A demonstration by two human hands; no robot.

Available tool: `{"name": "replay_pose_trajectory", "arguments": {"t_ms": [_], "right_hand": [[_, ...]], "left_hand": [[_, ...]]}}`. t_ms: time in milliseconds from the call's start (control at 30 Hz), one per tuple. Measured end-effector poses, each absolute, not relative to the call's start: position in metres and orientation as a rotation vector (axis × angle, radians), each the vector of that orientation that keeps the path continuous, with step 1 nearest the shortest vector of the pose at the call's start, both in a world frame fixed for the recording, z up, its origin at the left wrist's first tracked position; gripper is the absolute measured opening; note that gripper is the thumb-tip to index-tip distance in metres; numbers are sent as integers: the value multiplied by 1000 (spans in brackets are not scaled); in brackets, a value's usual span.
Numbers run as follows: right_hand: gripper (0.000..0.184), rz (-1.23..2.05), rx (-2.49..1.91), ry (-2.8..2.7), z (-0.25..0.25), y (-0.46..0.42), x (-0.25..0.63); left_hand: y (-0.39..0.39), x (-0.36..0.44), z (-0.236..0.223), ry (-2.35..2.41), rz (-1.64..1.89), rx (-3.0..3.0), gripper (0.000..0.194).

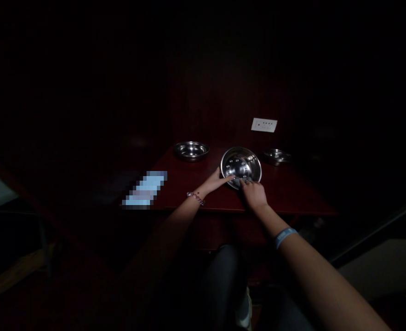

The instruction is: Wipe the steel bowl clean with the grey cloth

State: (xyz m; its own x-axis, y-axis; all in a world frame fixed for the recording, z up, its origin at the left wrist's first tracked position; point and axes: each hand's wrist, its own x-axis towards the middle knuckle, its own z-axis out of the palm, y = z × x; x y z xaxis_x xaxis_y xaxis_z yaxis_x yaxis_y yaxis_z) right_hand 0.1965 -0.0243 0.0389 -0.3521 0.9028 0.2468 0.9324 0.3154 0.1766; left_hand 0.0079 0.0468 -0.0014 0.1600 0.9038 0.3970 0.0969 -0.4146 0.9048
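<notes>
Bowl (pixel 241 166) over table (pixel 185 181): left hand (pixel 214 182) at its 8 o'clock, right hand (pixel 255 195) at 5. On table: one dish (pixel 191 151) at 10, another dish (pixel 277 156) at 2. Wall socket (pixel 264 125) behind, at 1.

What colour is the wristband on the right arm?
The wristband is light blue; it shows best in the head view.

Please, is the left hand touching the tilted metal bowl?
Touching. The head view shows the left hand holding the tilted metal bowl at its near left side, the thumb lying over the rim.
</notes>
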Motion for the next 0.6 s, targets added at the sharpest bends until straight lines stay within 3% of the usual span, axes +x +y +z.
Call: {"name": "replay_pose_trajectory", "arguments": {"t_ms": [167, 267, 367, 533, 600], "right_hand": [[50, -289, -1737, -2436, 44, -37, 188], [58, -169, -1729, -2396, 44, -43, 181], [65, -66, -1660, -2395, 42, -46, 178], [65, -17, -1640, -2418, 41, -42, 176], [64, -15, -1632, -2412, 41, -40, 175]], "left_hand": [[41, 9, 4, 963, 1311, 1706, 78], [43, 10, 5, 984, 1403, 1716, 67], [49, 10, 4, 990, 1502, 1694, 67], [53, 10, 2, 1025, 1492, 1612, 54], [51, 10, 2, 983, 1477, 1627, 57]]}}
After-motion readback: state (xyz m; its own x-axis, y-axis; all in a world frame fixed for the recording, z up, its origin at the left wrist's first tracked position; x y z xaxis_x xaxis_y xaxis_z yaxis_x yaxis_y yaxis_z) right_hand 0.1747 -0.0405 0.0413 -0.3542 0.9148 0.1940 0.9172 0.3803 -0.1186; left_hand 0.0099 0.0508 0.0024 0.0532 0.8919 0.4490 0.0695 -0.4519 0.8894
